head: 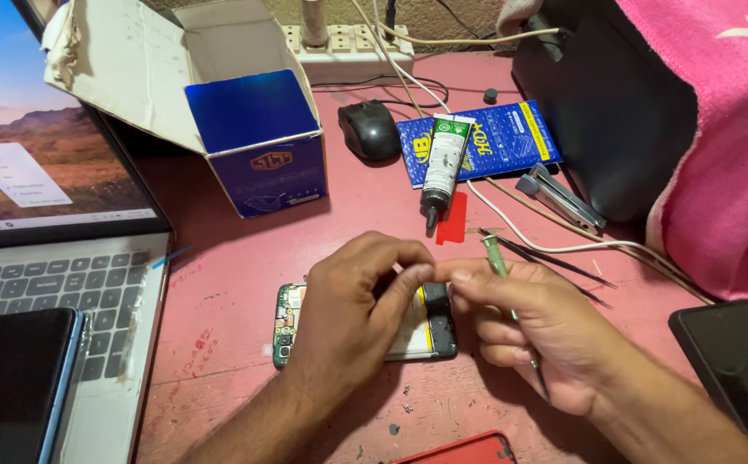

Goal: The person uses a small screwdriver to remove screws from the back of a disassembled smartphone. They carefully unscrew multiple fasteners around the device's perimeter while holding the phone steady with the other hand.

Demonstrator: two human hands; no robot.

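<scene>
The opened smartphone [365, 331] lies back-off on the pink desk [219, 344], circuit board and battery bare, so the cover is already off while reassembly is not yet done. The left hand [352, 322] pinches its fingers at the phone's lower end; the right hand [533, 331] meets it there, curled around a green-handled screwdriver [496, 256]. A glue tube [443, 163], mouse [370, 129], blue box [258, 142] and laptop [48, 258] crowd the scuffed desk.

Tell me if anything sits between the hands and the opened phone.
Nothing visible does. The left hand lies over the opened phone, and the right hand, holding a screwdriver, meets it at the phone's dark end.
</scene>
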